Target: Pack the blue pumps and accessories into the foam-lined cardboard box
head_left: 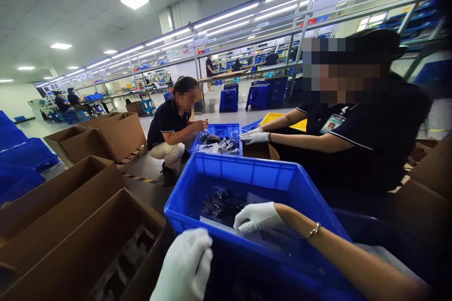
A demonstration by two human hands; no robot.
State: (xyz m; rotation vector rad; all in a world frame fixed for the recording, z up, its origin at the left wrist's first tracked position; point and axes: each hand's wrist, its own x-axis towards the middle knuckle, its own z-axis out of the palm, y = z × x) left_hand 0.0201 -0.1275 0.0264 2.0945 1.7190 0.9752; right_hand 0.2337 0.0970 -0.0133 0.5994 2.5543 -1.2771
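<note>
My right hand (259,217), in a white glove, reaches into a large blue plastic bin (243,171). Its fingers are curled down at the pale edge of some clear plastic bags (219,225); whether a bag is pinched in them is hidden. Beside it in the bin lies a heap of dark items in clear plastic (222,204), too unclear to name. My left hand (187,263), also white-gloved, is at the bin's near left side, close to the rim. Its fingers are folded in, and anything inside them is hidden.
Opposite, a crouching person (173,124) handles something over a smaller blue bin (221,129) of bagged dark parts. Another person's gloved hands (254,136) are at that bin's right. Open cardboard boxes (116,225) line my left. A yellow bin (282,120) stands behind.
</note>
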